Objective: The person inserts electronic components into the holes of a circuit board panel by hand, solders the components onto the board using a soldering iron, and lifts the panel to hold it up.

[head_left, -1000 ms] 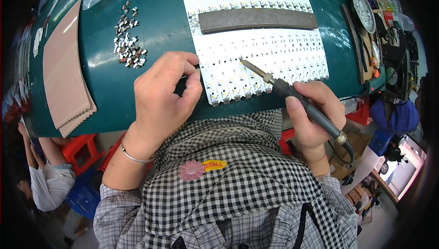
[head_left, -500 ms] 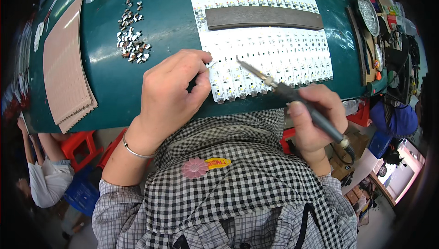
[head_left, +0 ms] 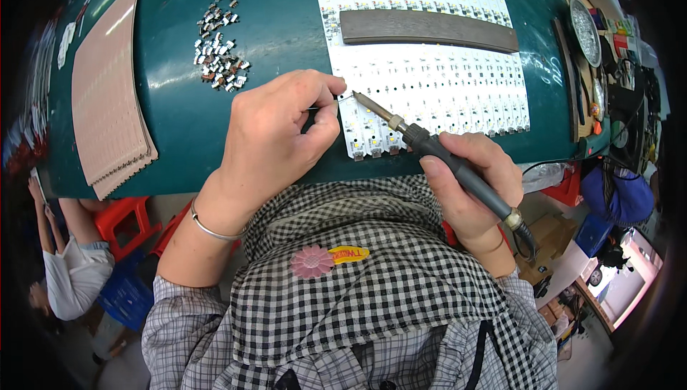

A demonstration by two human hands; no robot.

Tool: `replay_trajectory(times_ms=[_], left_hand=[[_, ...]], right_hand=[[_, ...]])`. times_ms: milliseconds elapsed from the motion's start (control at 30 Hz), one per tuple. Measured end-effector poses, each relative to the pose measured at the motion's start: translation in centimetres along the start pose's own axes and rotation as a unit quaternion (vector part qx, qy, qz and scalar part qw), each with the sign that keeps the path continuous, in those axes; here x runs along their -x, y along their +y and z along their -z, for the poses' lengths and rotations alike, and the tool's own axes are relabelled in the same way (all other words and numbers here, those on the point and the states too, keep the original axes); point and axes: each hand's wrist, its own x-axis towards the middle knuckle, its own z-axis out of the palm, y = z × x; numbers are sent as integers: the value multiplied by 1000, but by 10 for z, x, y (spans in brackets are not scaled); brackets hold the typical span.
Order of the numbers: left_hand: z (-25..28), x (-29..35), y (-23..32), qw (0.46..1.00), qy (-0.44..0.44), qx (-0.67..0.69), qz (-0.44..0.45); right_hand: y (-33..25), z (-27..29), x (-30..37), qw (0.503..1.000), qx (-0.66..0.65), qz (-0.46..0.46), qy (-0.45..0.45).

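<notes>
In my right hand [head_left: 486, 182] is a soldering iron [head_left: 458, 168] with a dark handle, its metal tip pointing up and left. The tip is at the left edge of a panel of white LED circuit boards [head_left: 429, 79], close to the fingertips of my left hand [head_left: 275, 122]. My left thumb and fingers are pinched around a thin wire, likely solder [head_left: 346, 96], whose end reaches toward the iron's tip. Whether tip and wire touch is too small to tell. A long dark bar [head_left: 429, 30] lies across the boards. Small connectors line the panel's near edge.
Loose small metal connectors [head_left: 222, 68] lie in a pile left of the panel on the green table [head_left: 279, 25]. Farther left is a stack of pinkish board strips [head_left: 107, 89]. A metal dish [head_left: 585, 32] and tools sit at the right. Another person [head_left: 75, 268] is at the lower left.
The soldering iron has moved left, bringing its tip near my left fingertips. The whole view has shifted slightly, and my left hand keeps its pinch by the panel's edge.
</notes>
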Motion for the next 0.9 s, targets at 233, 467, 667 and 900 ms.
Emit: replay_trajectory(times_ms=[233, 467, 667, 900], left_hand=[[-1, 1, -1, 1000, 4, 12, 21], [-5, 3, 0, 1000, 19, -23, -6], [-6, 1, 2, 997, 18, -64, -24], [-4, -2, 5, 996, 0, -84, -18]], right_hand=[[-1, -1, -1, 1000, 13, 11, -8], [-3, -2, 0, 998, 41, 34, -19], [-2, -1, -1, 1000, 23, 16, -9], [-4, -4, -1, 999, 27, 15, -8]])
